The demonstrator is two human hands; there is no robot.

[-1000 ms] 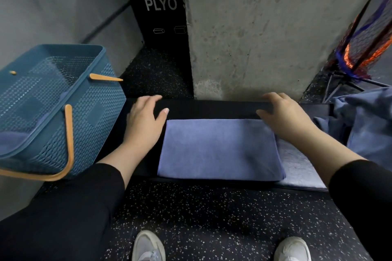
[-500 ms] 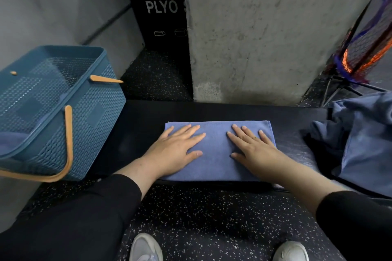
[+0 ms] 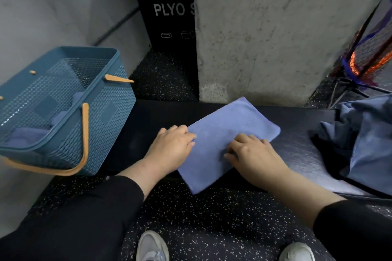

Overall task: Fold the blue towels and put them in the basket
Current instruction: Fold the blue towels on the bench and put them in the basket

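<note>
Sitting at the far left, tilted on the end of the black bench (image 3: 297,154), the blue basket (image 3: 70,133) has perforated walls and tan handles; folded blue cloth shows in its bottom through the mesh. Just right of it, the left hand (image 3: 171,148) lies palm down on the bench with its fingers curled over the left edge of the folded blue towel (image 3: 229,131), seeming to grip that edge, though the fingertips are hidden under the cloth fold. This towel lies turned at an angle across the bench, one corner pointing toward the concrete pillar (image 3: 275,27) behind and the near corner hanging past the bench's front edge above the speckled floor (image 3: 212,229). The right hand (image 3: 254,154) rests on top of the towel's right part, fingers bent and knuckles raised, pressing the cloth down; whether it pinches any fabric cannot be told. Both forearms come out of black sleeves. Farther right, well apart from the folded towel, a heap of unfolded blue towels (image 3: 367,142) lies crumpled on the bench's right end. Two pale shoes show at the bottom edge.
</note>
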